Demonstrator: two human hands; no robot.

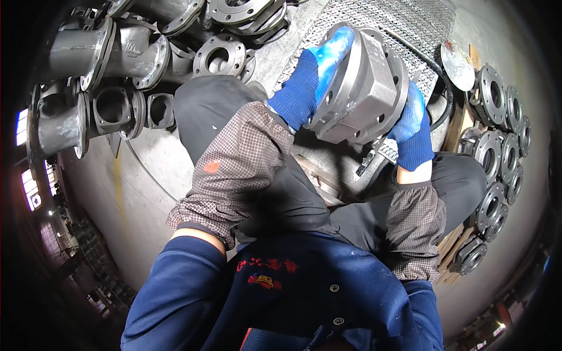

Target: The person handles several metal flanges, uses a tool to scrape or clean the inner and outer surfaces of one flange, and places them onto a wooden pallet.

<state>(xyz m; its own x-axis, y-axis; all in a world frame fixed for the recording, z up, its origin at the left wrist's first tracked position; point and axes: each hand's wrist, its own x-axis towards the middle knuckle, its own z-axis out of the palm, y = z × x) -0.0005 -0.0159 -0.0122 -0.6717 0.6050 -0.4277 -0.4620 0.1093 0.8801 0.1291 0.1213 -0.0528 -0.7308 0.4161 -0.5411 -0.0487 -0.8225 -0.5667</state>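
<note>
A grey cast-metal flanged valve body (pixel 369 88) is held up in front of my knees, tilted, with bolt holes round its two flanges. My left hand (pixel 325 67), in a blue knitted glove, is closed on the left flange, its thumb lying over the upper rim. My right hand (pixel 413 120), gloved alike, grips the right flange from its outer side; most of its fingers are hidden behind the casting. A ridged metal plate (pixel 404 17) lies beyond the casting. Below it is a black handle-like piece (pixel 366 164), partly in shadow.
Several flanged pipe castings (pixel 129 52) are stacked at the left, near my left knee. Rows of flanged castings (pixel 489 155) stand on wooden boards at the right. A black hose (pixel 436 67) curves past a pale round disc (pixel 458 65). A thin cable (pixel 149 169) crosses the concrete floor.
</note>
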